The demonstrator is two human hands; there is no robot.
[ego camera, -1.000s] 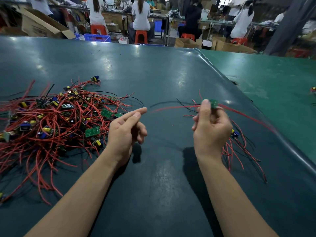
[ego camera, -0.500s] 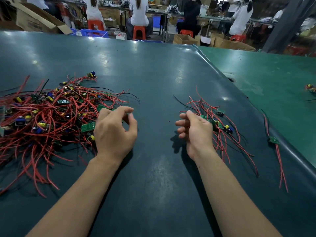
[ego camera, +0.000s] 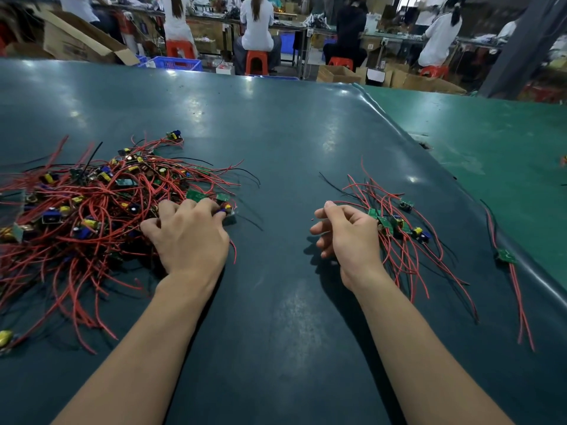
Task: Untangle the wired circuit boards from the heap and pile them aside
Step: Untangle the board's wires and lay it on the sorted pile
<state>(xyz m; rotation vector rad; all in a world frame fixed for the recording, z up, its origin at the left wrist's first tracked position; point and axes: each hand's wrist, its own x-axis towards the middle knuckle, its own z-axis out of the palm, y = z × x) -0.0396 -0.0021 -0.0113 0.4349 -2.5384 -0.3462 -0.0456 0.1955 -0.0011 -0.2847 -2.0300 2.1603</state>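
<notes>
Head view, single entry.

Heap of wired circuit boards (ego camera: 92,210): tangled red and black leads with small green boards and yellow and blue components, lying on the left part of the dark green table mat (ego camera: 276,142). Its near right edge is under the left hand.

Left hand (ego camera: 188,237): palm down on the heap's right edge, fingers curled into the wires. The fingertips (ego camera: 222,210) touch a small board with a yellow and blue component (ego camera: 228,210) at the fringe. Whether that board is actually pinched cannot be told.

Right hand (ego camera: 346,234): loosely curled, holding nothing, hovering between heap and sorted pile; nearer the pile.

Sorted pile (ego camera: 395,228): a few freed boards just right of the right hand, leads trailing toward the near edge. One more single board with red leads (ego camera: 506,256) lies further right, apart from the pile, beside the mat's raised edge.

Key relation: the board at the left fingertips sits on the heap's outermost right side, facing the pile, so the left hand is the nearer one. Its leads seem to run back leftward into the tangle; a pull rightward would likely drag neighbours, and the right hand is free to take it.

In the way: crossing red leads and two green boards (ego camera: 196,196) just behind the fingers.

Background: seated workers on red stools (ego camera: 256,61), cardboard boxes, a blue crate.
</notes>
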